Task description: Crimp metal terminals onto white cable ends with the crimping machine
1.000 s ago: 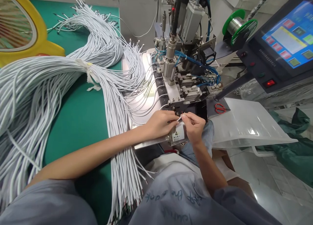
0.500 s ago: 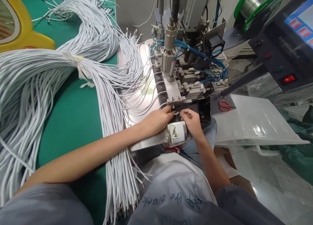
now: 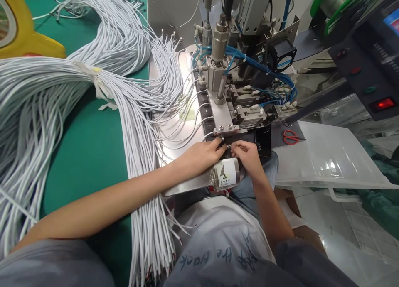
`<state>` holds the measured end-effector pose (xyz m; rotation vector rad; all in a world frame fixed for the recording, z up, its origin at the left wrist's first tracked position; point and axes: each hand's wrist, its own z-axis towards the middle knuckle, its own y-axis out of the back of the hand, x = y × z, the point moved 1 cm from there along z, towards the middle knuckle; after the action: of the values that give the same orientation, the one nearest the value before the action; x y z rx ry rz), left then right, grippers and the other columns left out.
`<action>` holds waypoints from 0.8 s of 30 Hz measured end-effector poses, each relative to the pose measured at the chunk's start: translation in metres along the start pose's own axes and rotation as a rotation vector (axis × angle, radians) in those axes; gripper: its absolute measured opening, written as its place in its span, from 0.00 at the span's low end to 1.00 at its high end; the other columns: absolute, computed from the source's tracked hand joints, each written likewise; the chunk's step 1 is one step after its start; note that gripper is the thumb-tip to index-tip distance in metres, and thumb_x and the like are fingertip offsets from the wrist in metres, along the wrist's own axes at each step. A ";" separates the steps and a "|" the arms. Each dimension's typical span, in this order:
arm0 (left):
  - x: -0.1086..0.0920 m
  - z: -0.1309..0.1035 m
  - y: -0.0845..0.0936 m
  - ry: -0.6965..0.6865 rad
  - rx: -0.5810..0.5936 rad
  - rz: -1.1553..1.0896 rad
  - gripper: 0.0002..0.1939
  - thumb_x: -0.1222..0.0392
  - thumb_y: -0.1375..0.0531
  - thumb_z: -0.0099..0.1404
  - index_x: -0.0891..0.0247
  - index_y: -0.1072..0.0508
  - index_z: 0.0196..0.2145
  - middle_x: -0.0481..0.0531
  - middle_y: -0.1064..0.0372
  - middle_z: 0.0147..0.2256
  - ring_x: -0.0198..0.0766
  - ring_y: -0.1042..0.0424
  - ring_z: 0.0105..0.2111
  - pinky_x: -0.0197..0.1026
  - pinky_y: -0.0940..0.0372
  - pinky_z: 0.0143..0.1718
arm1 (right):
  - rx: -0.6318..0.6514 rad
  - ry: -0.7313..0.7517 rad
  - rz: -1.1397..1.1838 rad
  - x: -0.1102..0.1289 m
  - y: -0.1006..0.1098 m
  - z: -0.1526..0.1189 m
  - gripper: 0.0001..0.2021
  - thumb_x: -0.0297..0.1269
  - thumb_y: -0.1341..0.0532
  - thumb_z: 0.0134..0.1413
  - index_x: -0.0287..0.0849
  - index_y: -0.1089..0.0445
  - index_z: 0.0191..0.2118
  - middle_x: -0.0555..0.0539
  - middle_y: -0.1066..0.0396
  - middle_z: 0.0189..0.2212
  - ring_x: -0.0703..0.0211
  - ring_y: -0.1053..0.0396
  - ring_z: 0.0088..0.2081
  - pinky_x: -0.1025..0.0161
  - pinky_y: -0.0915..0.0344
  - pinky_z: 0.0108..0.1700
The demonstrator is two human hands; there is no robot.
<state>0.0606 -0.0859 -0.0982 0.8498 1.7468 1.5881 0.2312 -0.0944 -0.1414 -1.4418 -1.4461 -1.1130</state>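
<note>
At the front edge of the soldering machine (image 3: 218,79), my left hand (image 3: 202,156) is closed, its fingertips on a white cable whose end is largely hidden beneath them. Facing it, my right hand (image 3: 248,155) pinches a small metal connector (image 3: 228,146) between thumb and fingers. Both sets of fingertips nearly meet over the dark fixture, just below the steel clamp block (image 3: 225,127). Other white cables (image 3: 195,131) run from the left into slots along the fixture.
A large tied bundle of white cables (image 3: 143,162) drapes over the green mat (image 3: 79,154). Below my hands sits a labelled metal cover (image 3: 227,173). Red-handled scissors (image 3: 290,137), a white plastic tray (image 3: 330,154) and a solder wire spool (image 3: 336,2) are at right.
My hands have come closer together, and the short white length seen between them is now mostly covered by fingers. The view has shifted slightly.
</note>
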 end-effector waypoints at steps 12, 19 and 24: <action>-0.002 0.000 0.003 -0.084 0.004 0.075 0.16 0.72 0.54 0.66 0.74 0.34 0.49 0.59 0.34 0.38 0.41 0.28 0.33 0.41 0.34 0.28 | -0.001 0.018 0.014 -0.002 -0.004 0.002 0.09 0.42 0.39 0.40 0.41 0.33 0.24 0.53 0.37 0.18 0.66 0.40 0.21 0.66 0.41 0.25; 0.000 0.001 0.000 -0.106 -0.013 0.072 0.14 0.70 0.52 0.67 0.72 0.32 0.47 0.57 0.34 0.37 0.39 0.29 0.32 0.38 0.36 0.27 | 0.084 -0.066 0.050 0.000 -0.002 0.007 0.12 0.44 0.37 0.39 0.41 0.36 0.24 0.55 0.38 0.18 0.68 0.40 0.21 0.68 0.43 0.23; 0.000 0.000 0.004 -0.053 -0.043 0.036 0.15 0.70 0.52 0.66 0.71 0.33 0.48 0.58 0.33 0.37 0.39 0.29 0.33 0.38 0.38 0.26 | 0.162 -0.039 0.018 -0.005 -0.004 0.006 0.13 0.46 0.41 0.43 0.42 0.41 0.23 0.56 0.44 0.16 0.69 0.48 0.19 0.69 0.52 0.21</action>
<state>0.0606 -0.0858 -0.0943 0.8990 1.6631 1.6063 0.2281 -0.0897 -0.1479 -1.3660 -1.5113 -0.9391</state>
